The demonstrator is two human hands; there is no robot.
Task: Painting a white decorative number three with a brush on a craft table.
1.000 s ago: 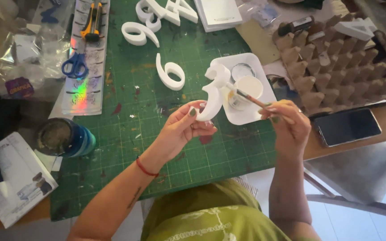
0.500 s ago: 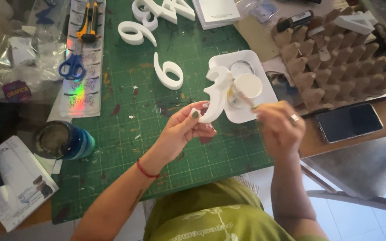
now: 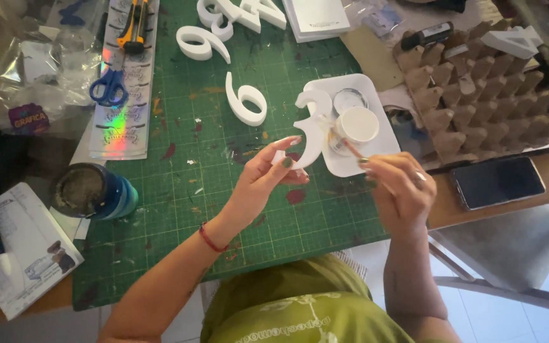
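The left hand grasped a white foam number just left of the white tray; the right hand grasped a paintbrush over it.

Blue scissors and a yellow utility knife lie far left on the green cutting mat. A dark jar stands near left; a cardboard egg tray and black phone sit right.

White number cutouts lie on a paint-flecked green gridded cutting mat, beside blue-handled scissors, iridescent sticker sheet and brown egg carton.
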